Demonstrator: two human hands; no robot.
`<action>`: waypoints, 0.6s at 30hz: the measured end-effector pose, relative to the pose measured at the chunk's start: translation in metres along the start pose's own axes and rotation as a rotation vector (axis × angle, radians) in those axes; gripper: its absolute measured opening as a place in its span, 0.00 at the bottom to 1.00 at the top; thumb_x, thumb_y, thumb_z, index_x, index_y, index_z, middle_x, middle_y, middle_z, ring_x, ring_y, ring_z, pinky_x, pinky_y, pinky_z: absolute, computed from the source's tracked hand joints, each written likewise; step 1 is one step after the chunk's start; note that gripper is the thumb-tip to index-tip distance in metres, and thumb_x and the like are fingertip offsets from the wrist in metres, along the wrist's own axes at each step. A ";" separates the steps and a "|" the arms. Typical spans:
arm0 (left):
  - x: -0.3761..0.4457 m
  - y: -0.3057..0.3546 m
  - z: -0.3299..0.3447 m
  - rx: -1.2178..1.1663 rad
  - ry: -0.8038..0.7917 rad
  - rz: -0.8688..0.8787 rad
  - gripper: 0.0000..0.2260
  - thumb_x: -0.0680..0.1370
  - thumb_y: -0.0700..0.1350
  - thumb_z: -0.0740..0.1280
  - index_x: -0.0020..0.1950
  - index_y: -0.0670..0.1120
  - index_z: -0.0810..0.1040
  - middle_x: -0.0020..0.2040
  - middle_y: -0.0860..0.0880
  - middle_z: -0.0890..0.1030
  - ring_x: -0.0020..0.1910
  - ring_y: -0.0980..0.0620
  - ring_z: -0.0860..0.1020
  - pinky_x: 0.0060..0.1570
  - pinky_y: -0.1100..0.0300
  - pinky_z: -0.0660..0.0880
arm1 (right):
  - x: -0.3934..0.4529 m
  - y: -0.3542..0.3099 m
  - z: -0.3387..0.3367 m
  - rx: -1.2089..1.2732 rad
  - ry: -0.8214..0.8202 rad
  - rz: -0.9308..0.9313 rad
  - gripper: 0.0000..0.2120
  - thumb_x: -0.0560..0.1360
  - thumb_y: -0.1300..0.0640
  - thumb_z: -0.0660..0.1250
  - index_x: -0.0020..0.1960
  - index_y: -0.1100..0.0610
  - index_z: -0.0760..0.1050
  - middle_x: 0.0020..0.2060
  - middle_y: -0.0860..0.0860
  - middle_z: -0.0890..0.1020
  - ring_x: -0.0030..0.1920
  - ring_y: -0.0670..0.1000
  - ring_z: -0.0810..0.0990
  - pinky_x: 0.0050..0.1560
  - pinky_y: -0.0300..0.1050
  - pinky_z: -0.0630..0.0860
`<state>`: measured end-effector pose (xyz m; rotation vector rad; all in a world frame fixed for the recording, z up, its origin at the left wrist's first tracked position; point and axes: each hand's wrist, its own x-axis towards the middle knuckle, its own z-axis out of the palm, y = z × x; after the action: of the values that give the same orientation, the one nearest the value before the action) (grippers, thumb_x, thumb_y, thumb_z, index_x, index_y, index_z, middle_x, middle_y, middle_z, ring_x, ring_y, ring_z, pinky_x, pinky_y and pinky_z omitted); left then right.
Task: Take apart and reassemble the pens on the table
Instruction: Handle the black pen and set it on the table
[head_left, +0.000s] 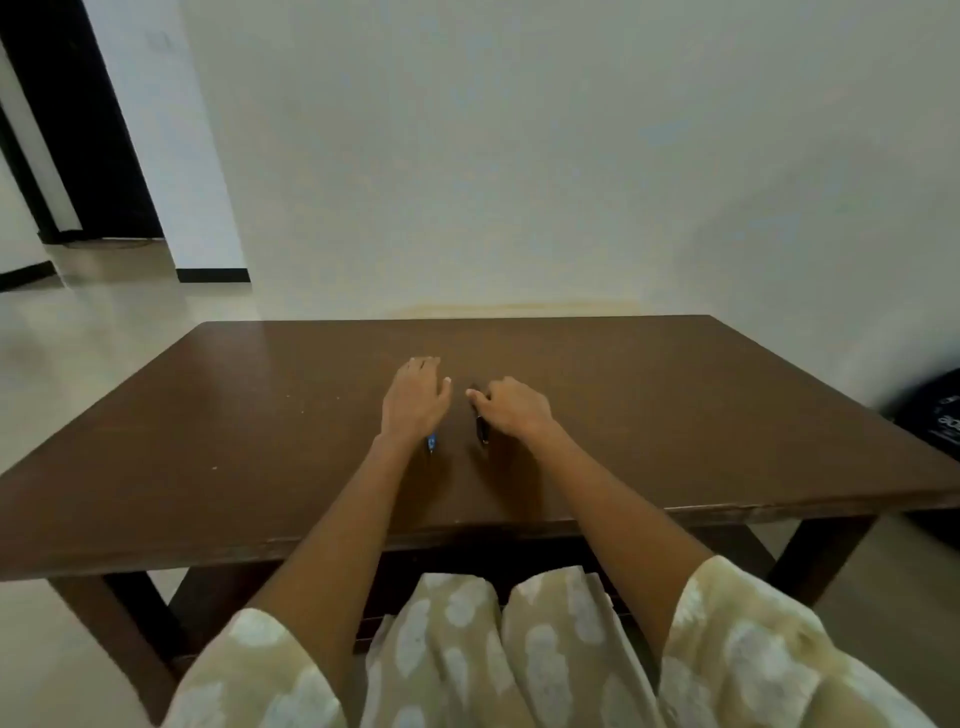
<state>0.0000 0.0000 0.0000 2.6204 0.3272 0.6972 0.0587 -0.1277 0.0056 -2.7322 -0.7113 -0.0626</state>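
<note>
The left hand (415, 397) is lying palm-down on the desk (208, 415), fingers straight and reaching toward twelve o'clock. It is covering most of a blue pen (431, 443), whose tip is peeking out at the wrist, toward six o'clock. Whether it is gripping the pen or only pressing on it, I cannot tell. The right hand (511, 408) is sitting just beside it at three o'clock, fingers curled, pinching the upper end of a black pen (482, 428) that is lying on the wood and pointing back toward six o'clock.

Both pens are appearing whole and are lying near the middle of the desk. No loose caps, springs or refills are showing anywhere on the surface. By that reading the task is standing at its very start: the hands are only taking hold, nothing is being pulled apart yet, and all of the dismantling and refitting is remaining.

Outward, a dark object (935, 415) is sitting on the floor at three o'clock.
</note>
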 end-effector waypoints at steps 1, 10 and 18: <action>-0.001 0.000 -0.001 -0.017 0.002 0.001 0.18 0.81 0.46 0.58 0.69 0.42 0.68 0.68 0.44 0.71 0.69 0.47 0.67 0.66 0.54 0.65 | 0.001 0.001 0.002 0.000 -0.039 0.031 0.26 0.78 0.37 0.51 0.51 0.57 0.75 0.51 0.55 0.79 0.51 0.56 0.78 0.51 0.51 0.75; 0.022 0.008 0.012 -0.164 0.003 -0.093 0.13 0.80 0.43 0.59 0.63 0.46 0.76 0.59 0.48 0.80 0.55 0.51 0.77 0.54 0.57 0.75 | 0.019 0.010 0.007 0.151 -0.071 0.216 0.20 0.76 0.40 0.60 0.35 0.55 0.69 0.33 0.50 0.76 0.34 0.50 0.75 0.34 0.42 0.68; 0.033 0.046 0.027 -1.003 -0.063 -0.494 0.09 0.80 0.47 0.60 0.51 0.44 0.78 0.47 0.46 0.83 0.41 0.51 0.81 0.35 0.62 0.77 | 0.012 0.031 0.003 0.683 0.132 0.002 0.15 0.76 0.50 0.63 0.31 0.52 0.72 0.28 0.48 0.74 0.29 0.46 0.70 0.35 0.44 0.68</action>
<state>0.0477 -0.0393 0.0132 1.5232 0.4361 0.4298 0.0845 -0.1471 -0.0046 -2.0546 -0.5601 0.0023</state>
